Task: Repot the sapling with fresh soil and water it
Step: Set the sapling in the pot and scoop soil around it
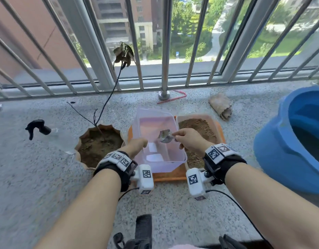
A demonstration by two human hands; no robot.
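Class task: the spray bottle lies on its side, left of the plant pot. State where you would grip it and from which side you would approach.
Grip the clear body of the spray bottle just behind its black trigger head, coming from above. It lies flat on the floor, head pointing left, so its upper side is exposed. The plant pot stands close beside its base. The left hand is nearer, though busy holding the clear container.

A big blue bucket (287,141) is standing just right of the right hand. A rolled brown rag (221,106) is lying beyond it, near the metal railing (165,51), beside a red cord (174,97).
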